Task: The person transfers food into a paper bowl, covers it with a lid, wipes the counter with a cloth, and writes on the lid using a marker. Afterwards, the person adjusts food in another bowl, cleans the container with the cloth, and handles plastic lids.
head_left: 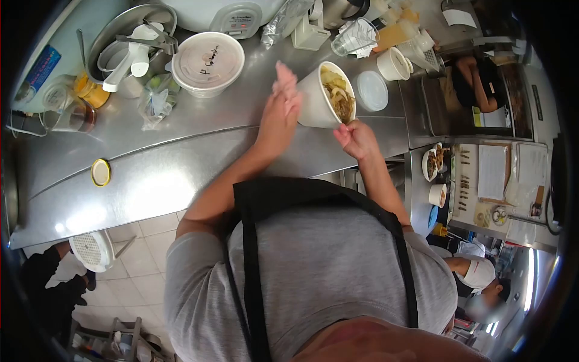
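A white takeaway tub (pixel 315 104) stands tilted on the steel counter, its mouth turned to the right. Inside it are brown noodle-like strands and pale green pieces (pixel 338 90). My right hand (pixel 358 140) pinches the near rim of the tub between thumb and fingers. At the tub's left side is my left hand (pixel 281 108), fingers stretched out and slightly blurred; whether it touches the wall I cannot tell. A round translucent lid (pixel 372 91) lies flat just right of the tub.
On the steel counter (pixel 199 130) a large lidded tub (pixel 208 63) stands at the left, beside a metal bowl (pixel 163 15) of utensils. A yellow-rimmed jar lid (pixel 101 172) lies near the front edge. A white cup (pixel 393 64) stands behind the translucent lid. Other people are at both sides.
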